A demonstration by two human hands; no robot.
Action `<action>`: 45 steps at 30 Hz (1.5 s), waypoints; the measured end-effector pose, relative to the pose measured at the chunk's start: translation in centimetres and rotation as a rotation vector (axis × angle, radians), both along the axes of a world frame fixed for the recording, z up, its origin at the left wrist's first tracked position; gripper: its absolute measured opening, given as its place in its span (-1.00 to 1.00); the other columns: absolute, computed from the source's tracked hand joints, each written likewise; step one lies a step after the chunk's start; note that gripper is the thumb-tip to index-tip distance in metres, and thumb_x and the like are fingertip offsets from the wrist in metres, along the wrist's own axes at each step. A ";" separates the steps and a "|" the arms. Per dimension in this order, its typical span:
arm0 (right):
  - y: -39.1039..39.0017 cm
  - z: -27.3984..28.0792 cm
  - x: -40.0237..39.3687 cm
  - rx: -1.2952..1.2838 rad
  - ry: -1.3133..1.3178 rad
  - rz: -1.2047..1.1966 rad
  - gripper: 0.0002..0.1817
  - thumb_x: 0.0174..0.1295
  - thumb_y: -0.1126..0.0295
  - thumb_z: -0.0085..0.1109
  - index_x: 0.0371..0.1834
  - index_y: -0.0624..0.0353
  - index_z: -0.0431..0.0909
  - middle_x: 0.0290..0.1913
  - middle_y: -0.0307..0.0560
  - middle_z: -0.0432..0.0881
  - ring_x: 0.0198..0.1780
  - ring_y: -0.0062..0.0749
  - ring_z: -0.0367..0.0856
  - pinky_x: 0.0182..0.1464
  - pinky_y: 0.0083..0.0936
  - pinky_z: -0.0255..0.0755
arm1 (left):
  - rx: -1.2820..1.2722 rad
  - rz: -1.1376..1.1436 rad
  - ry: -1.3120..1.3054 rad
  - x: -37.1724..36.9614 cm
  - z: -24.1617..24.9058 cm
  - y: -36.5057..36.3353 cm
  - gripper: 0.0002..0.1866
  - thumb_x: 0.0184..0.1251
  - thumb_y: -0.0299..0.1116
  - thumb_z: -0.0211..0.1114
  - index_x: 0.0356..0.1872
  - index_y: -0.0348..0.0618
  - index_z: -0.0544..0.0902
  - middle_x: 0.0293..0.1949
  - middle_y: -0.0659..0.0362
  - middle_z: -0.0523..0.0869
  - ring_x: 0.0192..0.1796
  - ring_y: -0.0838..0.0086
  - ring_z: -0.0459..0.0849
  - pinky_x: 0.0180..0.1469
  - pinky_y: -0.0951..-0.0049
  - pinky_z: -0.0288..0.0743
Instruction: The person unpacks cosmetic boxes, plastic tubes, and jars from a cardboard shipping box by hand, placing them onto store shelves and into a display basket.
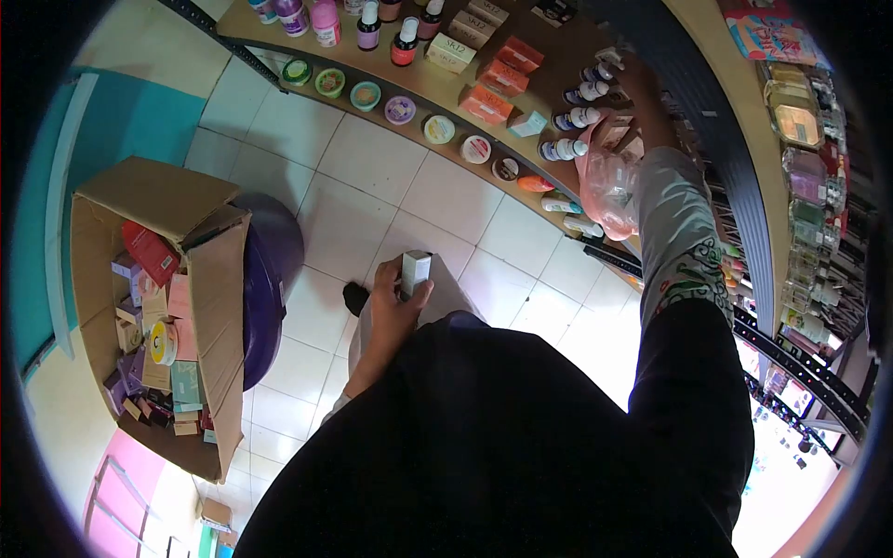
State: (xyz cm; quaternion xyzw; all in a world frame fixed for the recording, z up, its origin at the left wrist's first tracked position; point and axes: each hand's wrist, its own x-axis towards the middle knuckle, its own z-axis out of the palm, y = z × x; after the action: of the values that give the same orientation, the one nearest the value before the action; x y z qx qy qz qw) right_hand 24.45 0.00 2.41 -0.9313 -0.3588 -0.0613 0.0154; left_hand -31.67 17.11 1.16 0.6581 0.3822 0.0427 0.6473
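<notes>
My left hand [394,309] is closed around a small pale box [416,270], held upright in front of my legs between thumb and fingers. On the right, my right hand [638,76] reaches deep into the shelf [391,65]. Its fingers are in shadow, closed at a small whitish item [609,58] whose kind I cannot make out. Just beside that hand stands a row of small white-capped bottles [579,118]. Below my right wrist, a pink-rimmed clear plastic bag [611,181] lies at the shelf edge, near some small boxes [616,133].
Orange boxes [487,103], cream boxes [450,54] and pump bottles [405,42] stand along the shelf, with round tubs [400,110] on a lower level. At left, an open cardboard carton [228,335] full of small boxes rests by a purple tub [270,288]. Perfume bottles [798,126] line the right rack.
</notes>
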 end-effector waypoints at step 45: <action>7.0 5.4 -15.9 0.076 0.411 -0.121 -0.55 0.02 0.29 0.29 0.02 0.05 0.49 -0.11 -0.06 0.63 -0.06 -0.33 0.59 -0.04 -0.42 0.44 | -0.079 0.109 -0.182 2.5 9.8 4.0 -0.34 0.05 -0.46 0.36 0.18 -0.13 0.21 0.16 0.03 0.37 0.01 0.37 0.49 0.00 0.37 0.35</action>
State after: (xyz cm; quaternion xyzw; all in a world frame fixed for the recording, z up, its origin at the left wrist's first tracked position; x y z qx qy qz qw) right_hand 8.59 6.98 7.78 -0.9429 -0.2889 0.1154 0.1193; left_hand -29.16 21.09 10.97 0.6036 0.3584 0.1221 0.7016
